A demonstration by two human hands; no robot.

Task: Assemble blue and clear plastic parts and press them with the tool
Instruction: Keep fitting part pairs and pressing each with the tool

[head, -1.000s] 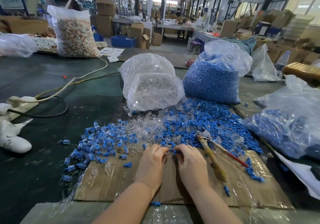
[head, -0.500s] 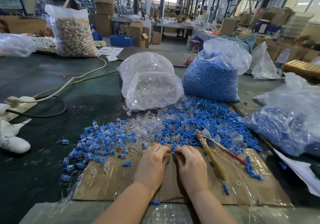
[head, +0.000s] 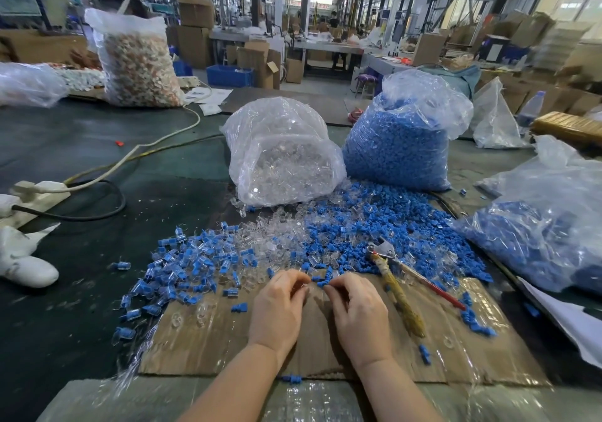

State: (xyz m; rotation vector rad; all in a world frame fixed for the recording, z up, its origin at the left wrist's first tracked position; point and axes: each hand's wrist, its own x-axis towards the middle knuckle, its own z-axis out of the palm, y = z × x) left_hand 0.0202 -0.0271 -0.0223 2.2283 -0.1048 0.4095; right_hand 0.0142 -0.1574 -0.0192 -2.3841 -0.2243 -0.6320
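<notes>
The left hand (head: 277,311) curls its fingertips round something small and clear, too blurred to name. The right hand (head: 358,314) pinches a blue part (head: 321,283) at its fingertips; the part's long axis runs roughly sideways toward the left hand, its far end nearly touching the left fingers. Both hands rest on cardboard (head: 202,340). The tool (head: 395,286) lies just right of them, head pointing away, handles toward the person. Beyond spreads the parts pile (head: 358,229).

No text, label, brand or number can be read. A red banner (head: 304,3) hangs far behind the bag of clear parts (head: 283,154); its lettering is too blurred.
</notes>
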